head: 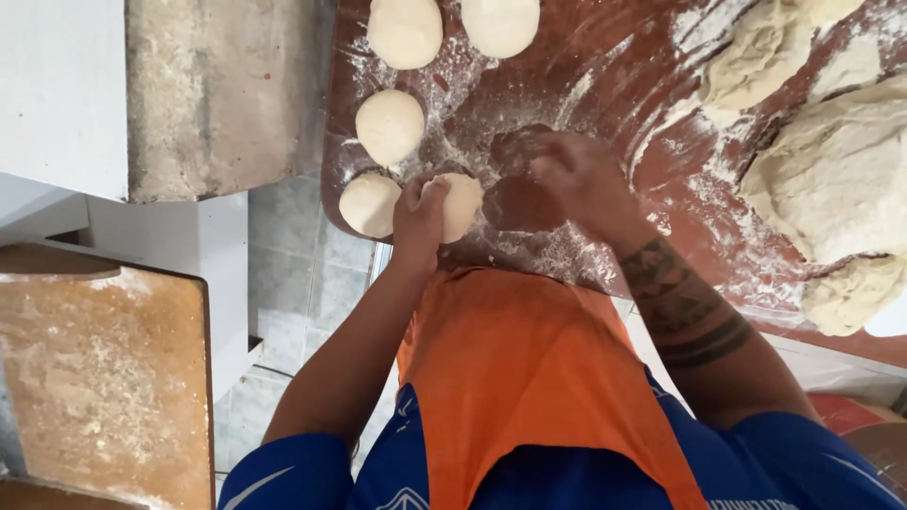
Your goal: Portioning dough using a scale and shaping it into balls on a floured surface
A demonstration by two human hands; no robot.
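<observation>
My left hand (pixel 417 218) cups a round dough ball (pixel 460 202) on the floured dark-red board (pixel 586 76), fingers wrapped around its left side. My right hand (pixel 578 176) rests on the board just right of that ball, fingers curled and dusted with flour, with nothing in it. A finished ball (pixel 369 204) lies touching distance to the left of my left hand, and another ball (pixel 389 126) sits above it.
Two more dough balls (pixel 405 30) (pixel 501 24) lie at the board's top. A large dough mass (pixel 836 175) with smaller torn lumps (pixel 850 295) fills the right side. A floured wooden board (pixel 104 378) and a grey stone ledge (pixel 217 94) stand left, over tiled floor.
</observation>
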